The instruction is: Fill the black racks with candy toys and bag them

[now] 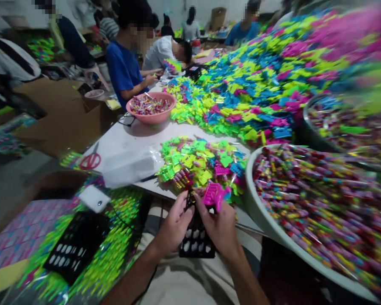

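Observation:
My left hand [177, 222] is closed on the upper left part of a black plastic tray [197, 250] with rows of cut-out holes, which rests over my lap. My right hand [222, 226] holds a bright pink plastic piece [212, 194] with comb-like slots, at the tray's upper right edge; its thumb reaches towards the tray's top. What lies between the fingertips at the tray's top is too small to make out. Just beyond both hands, a small heap of green, yellow, blue and pink plastic pieces [193, 159] covers the table's near edge.
A large white basin [252, 182] of wrapped candy-like tubes stands at right, a pink bowl [150, 118] of similar ones further back. Left are red-handled scissors [90, 161], a clear plastic bag [130, 165], another black tray [78, 241] and a white power bank-like box [94, 198]. Co-workers sit beyond.

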A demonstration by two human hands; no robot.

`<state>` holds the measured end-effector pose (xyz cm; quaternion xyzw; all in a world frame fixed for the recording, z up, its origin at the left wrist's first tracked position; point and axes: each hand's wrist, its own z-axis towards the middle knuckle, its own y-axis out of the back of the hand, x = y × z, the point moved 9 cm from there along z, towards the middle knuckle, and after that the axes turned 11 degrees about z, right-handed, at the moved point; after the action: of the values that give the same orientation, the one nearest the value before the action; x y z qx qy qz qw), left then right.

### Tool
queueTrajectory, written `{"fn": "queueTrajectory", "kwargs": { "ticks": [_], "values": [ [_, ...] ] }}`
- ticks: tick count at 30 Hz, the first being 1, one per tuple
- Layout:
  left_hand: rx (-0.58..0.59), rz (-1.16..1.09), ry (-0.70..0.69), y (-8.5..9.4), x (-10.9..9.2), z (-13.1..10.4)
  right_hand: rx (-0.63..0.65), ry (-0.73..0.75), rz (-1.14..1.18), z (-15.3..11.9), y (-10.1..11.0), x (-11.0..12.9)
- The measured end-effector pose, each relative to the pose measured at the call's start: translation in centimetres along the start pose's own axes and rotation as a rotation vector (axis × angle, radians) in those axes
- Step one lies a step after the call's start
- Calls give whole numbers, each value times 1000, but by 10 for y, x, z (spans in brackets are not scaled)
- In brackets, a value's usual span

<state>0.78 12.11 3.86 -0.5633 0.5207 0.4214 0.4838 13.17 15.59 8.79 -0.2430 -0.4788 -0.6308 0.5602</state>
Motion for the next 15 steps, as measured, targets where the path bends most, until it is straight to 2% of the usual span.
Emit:
{"fn": "queueTrajectory", "kwargs": {
  "ticks": [2, 5, 9, 12, 15],
  "values": [
    [-57, -24, 56, 1, 17, -9, 117, 123, -69, -13, -16, -3],
    [-124, -17, 115, 4, 37, -25, 186, 239, -102, -30, -31, -3],
    [-206, 29, 196, 13, 56, -41, 302, 200, -16, -39, -42, -4],
    [-235, 20, 258, 19, 69, -48, 444, 186, 43, -45, -49, -3],
    [-306, 18, 239, 31, 80, -53, 612, 127, 7, -49, -58, -11]
  ]
}}
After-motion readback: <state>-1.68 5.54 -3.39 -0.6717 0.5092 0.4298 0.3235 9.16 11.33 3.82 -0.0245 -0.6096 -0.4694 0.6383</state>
